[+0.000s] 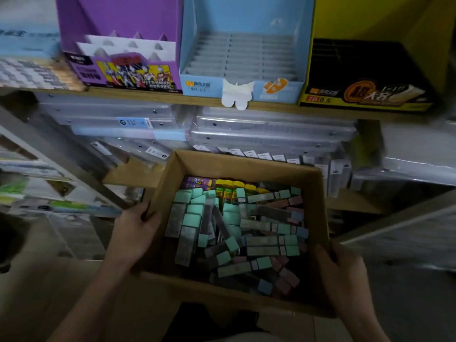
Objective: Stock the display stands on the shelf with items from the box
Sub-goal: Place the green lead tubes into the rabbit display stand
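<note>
Both box (172,174) side edges are gripped by curled left fingers (146,211) and right fingers (329,253)

Box (318,218) held below shelf (153,96): left hand (134,234) grips its left wall, right hand (341,272) its right corner. Inside box: loose green, pink, blue cases (261,241). On shelf above box: purple stand (118,43), blue stand (243,45), yellow stand (370,70).

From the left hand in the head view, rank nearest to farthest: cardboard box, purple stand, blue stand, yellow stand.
1. cardboard box, gripped by the left hand
2. purple stand, shelf left
3. blue stand, shelf middle
4. yellow stand, shelf right
</note>
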A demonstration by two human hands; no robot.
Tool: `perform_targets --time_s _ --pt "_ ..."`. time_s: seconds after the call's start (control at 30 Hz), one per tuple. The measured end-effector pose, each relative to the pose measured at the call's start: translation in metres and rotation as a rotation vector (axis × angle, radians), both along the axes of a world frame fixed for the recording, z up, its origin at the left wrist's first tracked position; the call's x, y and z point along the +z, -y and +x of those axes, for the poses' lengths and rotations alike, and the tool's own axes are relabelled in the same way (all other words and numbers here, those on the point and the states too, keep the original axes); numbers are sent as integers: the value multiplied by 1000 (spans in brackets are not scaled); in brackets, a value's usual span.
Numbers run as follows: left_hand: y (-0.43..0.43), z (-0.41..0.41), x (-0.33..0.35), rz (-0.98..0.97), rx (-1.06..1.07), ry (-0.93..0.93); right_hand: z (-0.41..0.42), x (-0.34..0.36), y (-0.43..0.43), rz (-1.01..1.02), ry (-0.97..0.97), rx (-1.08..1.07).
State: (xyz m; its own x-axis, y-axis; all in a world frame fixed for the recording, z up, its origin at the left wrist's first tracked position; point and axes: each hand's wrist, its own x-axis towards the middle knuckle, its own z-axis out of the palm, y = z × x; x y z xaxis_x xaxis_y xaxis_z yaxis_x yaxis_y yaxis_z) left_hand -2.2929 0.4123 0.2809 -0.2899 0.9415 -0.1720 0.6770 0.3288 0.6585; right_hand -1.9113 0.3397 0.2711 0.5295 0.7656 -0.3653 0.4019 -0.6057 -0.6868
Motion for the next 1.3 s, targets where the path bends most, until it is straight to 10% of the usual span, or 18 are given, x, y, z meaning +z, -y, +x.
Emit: perform_targets --time_s 0.4,0.6,0.97,1.3 --pt "0 5 19 27 -145 -136 -9 21 0 4 173 91" --pt "-3 29 29 287 -384 -12 -52 60 0 399 329 153" --pt "-24 106 -18 -49 -743 117 -46 30 -30 -161 292 560" --pt "-23 142 -31 14 -860 -16 -52 21 -36 -166 548 689"
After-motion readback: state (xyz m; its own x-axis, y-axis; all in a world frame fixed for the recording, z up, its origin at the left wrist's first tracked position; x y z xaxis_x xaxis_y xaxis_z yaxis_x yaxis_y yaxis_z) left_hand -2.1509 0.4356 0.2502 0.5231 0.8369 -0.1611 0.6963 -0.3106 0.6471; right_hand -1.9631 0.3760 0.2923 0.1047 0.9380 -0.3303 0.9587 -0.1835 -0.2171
